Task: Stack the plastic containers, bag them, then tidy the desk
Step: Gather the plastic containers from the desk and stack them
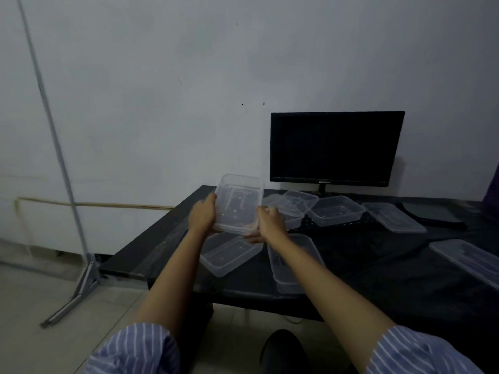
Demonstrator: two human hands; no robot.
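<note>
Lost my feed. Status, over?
Both hands, left hand and right hand, grip one clear container, lifted over desk. Other containers unstacked. Nothing blocking.

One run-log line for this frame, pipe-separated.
phase: stacking | left hand: grips held container | right hand: grips same | container: tilted, above desk | loose containers on desk | bagging: not started

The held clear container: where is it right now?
In the head view the held container is left of centre, lifted above the desk's left end between the left hand and right hand, left of the dark monitor.
</note>
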